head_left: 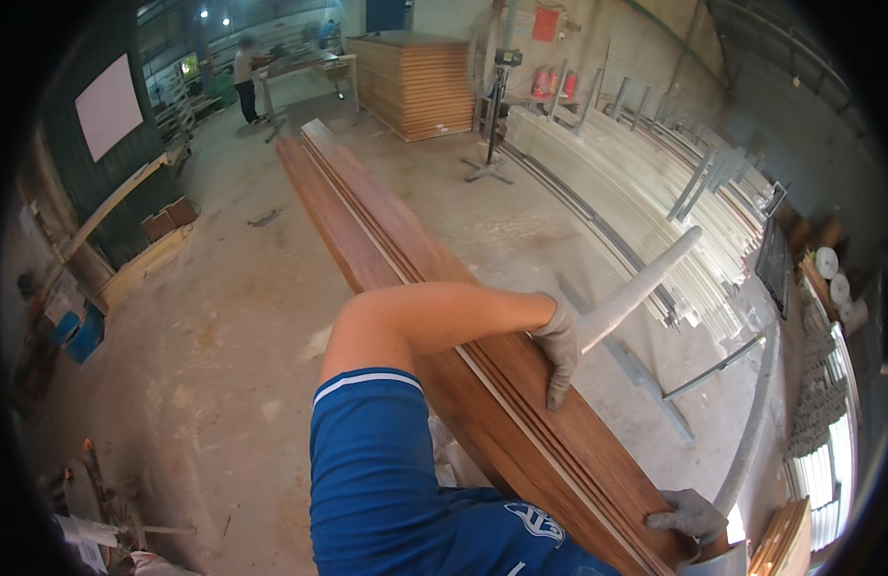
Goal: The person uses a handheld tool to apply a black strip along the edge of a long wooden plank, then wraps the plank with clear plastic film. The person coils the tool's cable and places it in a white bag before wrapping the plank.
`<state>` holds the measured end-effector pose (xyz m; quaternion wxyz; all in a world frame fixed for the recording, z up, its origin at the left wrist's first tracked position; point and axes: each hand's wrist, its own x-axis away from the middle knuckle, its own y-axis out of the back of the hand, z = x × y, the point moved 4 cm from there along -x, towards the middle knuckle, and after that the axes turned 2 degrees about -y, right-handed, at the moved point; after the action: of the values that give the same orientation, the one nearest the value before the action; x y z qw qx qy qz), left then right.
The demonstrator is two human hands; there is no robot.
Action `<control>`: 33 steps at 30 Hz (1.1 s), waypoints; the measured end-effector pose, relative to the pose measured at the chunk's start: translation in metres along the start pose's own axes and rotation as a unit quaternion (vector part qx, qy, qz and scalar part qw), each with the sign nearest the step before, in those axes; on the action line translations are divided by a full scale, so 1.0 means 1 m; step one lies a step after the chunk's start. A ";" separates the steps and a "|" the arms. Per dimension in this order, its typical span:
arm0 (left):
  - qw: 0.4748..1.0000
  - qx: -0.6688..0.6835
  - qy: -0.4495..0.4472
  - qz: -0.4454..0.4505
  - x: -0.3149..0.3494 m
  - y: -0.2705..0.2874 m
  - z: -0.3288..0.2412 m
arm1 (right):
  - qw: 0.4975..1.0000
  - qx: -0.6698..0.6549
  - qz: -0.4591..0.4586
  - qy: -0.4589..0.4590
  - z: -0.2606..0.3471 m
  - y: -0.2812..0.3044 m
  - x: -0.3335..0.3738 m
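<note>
A long, brown, wood-grain board (521, 422) with lengthwise grooves and a pale strip runs slantwise past my body, from the lower right to the upper left. Its far end looks blurred. My left hand (559, 350), in a grey glove, reaches across with a bent elbow and grips the right-hand edge, fingers curled down over the top face. Closer to the near end, my right hand (691, 516), also gloved in grey, clasps the same edge. What lies under the board at my end is hidden, and whether it is one piece or several stacked I cannot tell.
A rack's grey post (641, 288) juts up right of the board. Beyond it lie long pale profiles (607, 197). A stack of brown panels (415, 86) stands at the back, near a black stand (492, 134). Another person (245, 82) works at a far table (310, 65).
</note>
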<state>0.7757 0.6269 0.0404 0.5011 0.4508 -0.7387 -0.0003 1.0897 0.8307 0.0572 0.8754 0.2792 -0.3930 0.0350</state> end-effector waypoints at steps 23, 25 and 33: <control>0.963 -0.074 -0.212 -0.149 -0.025 -0.039 -0.067 | 0.996 0.074 0.008 0.048 0.003 0.000 0.003; 0.961 -0.091 -0.213 -0.153 -0.019 -0.039 -0.068 | 0.995 0.092 -0.005 0.050 0.002 -0.001 0.002; 0.955 -0.126 -0.262 -0.065 -0.050 -0.043 -0.073 | 0.967 0.218 -0.115 0.071 0.007 -0.009 0.020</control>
<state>0.8627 0.6678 0.0207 0.3417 0.4149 -0.8073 -0.2435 1.1011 0.8165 0.0711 0.8173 0.5032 -0.2780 0.0390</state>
